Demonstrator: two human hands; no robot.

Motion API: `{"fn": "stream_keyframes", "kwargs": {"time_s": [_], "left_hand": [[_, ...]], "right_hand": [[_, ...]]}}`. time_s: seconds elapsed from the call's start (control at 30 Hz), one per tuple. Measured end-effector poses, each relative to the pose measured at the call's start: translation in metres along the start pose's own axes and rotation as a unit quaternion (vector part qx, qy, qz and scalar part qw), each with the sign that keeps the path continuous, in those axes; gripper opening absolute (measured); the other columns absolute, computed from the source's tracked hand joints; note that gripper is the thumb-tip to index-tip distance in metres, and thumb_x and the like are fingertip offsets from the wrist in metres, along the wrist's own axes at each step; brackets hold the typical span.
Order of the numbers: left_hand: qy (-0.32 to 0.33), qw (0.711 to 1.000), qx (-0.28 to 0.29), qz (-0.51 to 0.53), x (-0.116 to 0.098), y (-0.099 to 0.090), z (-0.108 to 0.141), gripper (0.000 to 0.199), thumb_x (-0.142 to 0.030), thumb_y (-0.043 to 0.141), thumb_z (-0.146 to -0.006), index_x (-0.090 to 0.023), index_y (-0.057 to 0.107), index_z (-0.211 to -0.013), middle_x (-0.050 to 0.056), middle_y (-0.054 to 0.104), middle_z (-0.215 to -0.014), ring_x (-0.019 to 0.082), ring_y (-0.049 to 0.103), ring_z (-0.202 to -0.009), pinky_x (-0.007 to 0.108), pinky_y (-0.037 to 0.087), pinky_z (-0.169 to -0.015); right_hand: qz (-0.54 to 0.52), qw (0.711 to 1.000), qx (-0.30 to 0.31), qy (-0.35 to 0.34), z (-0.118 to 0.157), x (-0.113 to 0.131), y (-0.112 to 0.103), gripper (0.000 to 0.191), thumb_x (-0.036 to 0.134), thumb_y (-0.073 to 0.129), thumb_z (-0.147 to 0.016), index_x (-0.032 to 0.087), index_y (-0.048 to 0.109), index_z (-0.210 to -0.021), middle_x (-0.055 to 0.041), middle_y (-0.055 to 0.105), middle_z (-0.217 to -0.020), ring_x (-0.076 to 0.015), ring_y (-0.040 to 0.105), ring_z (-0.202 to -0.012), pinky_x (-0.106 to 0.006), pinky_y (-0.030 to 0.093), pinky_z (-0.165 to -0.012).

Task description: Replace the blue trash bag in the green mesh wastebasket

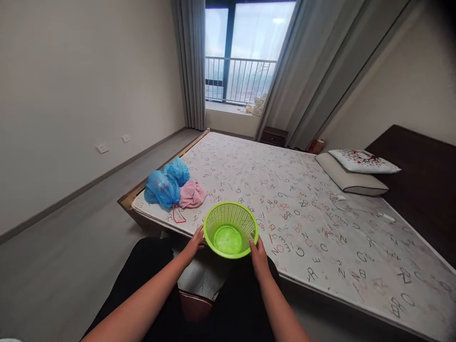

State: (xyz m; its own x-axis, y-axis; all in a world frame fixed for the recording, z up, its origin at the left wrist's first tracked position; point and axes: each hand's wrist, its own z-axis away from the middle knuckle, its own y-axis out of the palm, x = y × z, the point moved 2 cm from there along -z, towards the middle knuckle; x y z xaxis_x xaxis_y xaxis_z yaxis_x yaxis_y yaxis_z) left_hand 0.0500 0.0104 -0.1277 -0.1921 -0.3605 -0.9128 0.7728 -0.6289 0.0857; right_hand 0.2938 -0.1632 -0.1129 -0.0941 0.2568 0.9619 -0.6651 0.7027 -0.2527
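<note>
A bright green plastic basket [228, 241] with mesh sides is held in front of me, its open top tilted toward me and nothing inside. My left hand [194, 242] grips its left side, the fingers partly hidden behind the wall. On the opposite side my right hand [258, 251] holds the rim, thumb on the edge. Beyond the basket, at the bed's near left corner, lie a tied blue plastic bag [162, 187] with red drawstrings and a crumpled pink cloth [192, 194]. Another blue bag [177, 170] sits just behind them.
The mattress [278, 199], printed with letters, stretches ahead and right. Two pillows [363, 161] are stacked by the dark headboard [416, 156]. A cable [342, 203] lies near them. A dark nightstand [274, 136] stands beneath the grey curtain [313, 61]. Below my hands is a stool [201, 280].
</note>
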Motion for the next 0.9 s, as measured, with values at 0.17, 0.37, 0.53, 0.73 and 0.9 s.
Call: {"fn": "stream_keyframes", "kwargs": {"time_s": [0.17,0.37,0.53,0.73,0.9], "left_hand": [[0.013,0.997,-0.021,0.073,-0.001,0.003,-0.018,0.101,-0.081,0.068,-0.068,-0.020,0.045,-0.145,0.021,0.059,-0.142,0.038,0.061,-0.126,0.051,0.050,-0.102],[0.066,0.997,-0.050,-0.007,-0.009,0.018,-0.048,0.092,-0.067,0.076,-0.068,-0.015,0.050,-0.140,0.021,0.059,-0.142,0.036,0.055,-0.133,0.049,0.043,-0.112],[0.064,0.989,-0.083,-0.109,-0.017,0.047,-0.060,0.076,-0.058,0.067,-0.078,-0.013,0.054,-0.137,0.019,0.064,-0.136,0.034,0.057,-0.130,0.048,0.044,-0.111],[0.054,0.993,-0.021,-0.106,-0.033,0.060,-0.088,0.081,-0.068,0.057,-0.081,-0.015,0.052,-0.143,0.018,0.059,-0.143,0.034,0.055,-0.132,0.048,0.046,-0.109],[0.046,0.981,0.150,-0.111,-0.040,0.071,-0.107,0.083,-0.074,0.043,-0.089,-0.036,0.025,-0.160,0.007,0.025,-0.168,0.033,0.034,-0.150,0.046,0.050,-0.103]], "right_hand": [[-0.083,0.996,0.030,0.008,0.004,0.008,0.004,0.079,0.062,0.058,-0.084,0.015,0.052,-0.147,-0.0135,0.056,-0.146,-0.0298,0.049,-0.139,-0.045,0.036,-0.119],[-0.116,0.993,0.005,0.005,-0.001,0.008,0.004,0.069,0.056,0.060,-0.086,0.017,0.055,-0.143,-0.0119,0.057,-0.146,-0.0278,0.049,-0.139,-0.043,0.034,-0.120],[-0.239,0.968,-0.032,0.065,-0.019,-0.009,0.005,0.063,0.051,0.056,-0.090,0.022,0.051,-0.146,-0.0074,0.057,-0.147,-0.0229,0.052,-0.137,-0.042,0.038,-0.117],[-0.263,0.961,-0.063,0.061,-0.025,-0.012,0.000,0.063,0.052,0.054,-0.091,0.021,0.050,-0.146,-0.0083,0.057,-0.147,-0.0215,0.053,-0.135,-0.042,0.042,-0.114],[-0.155,0.962,-0.224,0.021,-0.026,-0.007,-0.016,0.065,0.051,0.043,-0.096,0.023,0.039,-0.155,-0.0049,0.037,-0.162,-0.0185,0.032,-0.151,-0.040,0.024,-0.125]]}}
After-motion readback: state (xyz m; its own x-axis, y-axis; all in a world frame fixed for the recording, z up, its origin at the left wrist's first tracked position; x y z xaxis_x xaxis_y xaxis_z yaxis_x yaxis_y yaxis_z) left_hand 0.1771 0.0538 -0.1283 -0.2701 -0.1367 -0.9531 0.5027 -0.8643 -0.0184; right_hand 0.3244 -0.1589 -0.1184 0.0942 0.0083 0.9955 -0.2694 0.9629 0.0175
